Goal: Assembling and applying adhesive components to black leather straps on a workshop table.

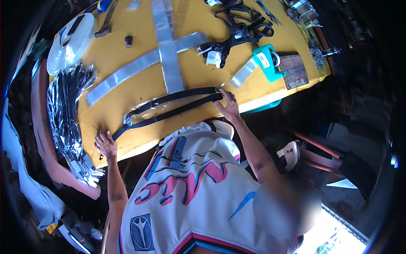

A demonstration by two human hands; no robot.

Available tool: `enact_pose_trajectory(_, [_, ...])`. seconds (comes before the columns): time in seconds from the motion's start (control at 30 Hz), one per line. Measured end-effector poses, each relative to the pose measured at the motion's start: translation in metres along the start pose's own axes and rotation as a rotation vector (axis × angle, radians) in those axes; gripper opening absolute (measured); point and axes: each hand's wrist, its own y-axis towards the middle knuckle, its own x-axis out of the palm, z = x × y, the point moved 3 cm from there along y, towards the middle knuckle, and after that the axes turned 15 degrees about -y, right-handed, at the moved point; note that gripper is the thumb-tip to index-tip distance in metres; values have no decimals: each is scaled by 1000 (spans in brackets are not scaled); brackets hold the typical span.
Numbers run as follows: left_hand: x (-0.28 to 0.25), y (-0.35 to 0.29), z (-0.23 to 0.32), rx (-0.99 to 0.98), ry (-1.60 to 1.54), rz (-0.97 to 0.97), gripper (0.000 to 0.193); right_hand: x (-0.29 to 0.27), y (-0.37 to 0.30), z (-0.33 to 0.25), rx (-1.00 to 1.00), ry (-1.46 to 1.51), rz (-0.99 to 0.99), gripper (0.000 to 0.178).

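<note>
A long black strap [177,112] lies looped in two runs along the near edge of the yellow table, with clear plastic film around part of it. At its right end, my right hand [229,108] has thumb and fingertips closed on the turned ends of the two runs. The runs meet on the left at a shiny wrapped spot, and a short black tail leads on from there. My left hand [105,144] rests at the table's near left corner, fingers spread on the surface, its thumb side touching that tail.
Silver tape strips [170,63] cross on the yellow table [127,55]. Left are a white reel [80,46], a hammer [108,19] and a foil-wrapped black strap bundle [65,114]. Right are black harness straps [237,38], a teal tape dispenser [269,63] and a dark plate [292,71].
</note>
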Motion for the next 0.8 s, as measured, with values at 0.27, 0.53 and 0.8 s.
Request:
enact_pose_trajectory(0.27, [8, -6, 3, -140, 69, 87, 46, 8, 4, -7, 194, 218, 20, 50])
enact_pose_trajectory(0.53, [19, -10, -13, -238, 22, 113, 54, -2, 0, 15, -124, -398, 253, 37])
enact_pose_trajectory(0.8, [23, -14, -10, -242, 106, 74, 51, -4, -5, 41, -285, -406, 239, 31])
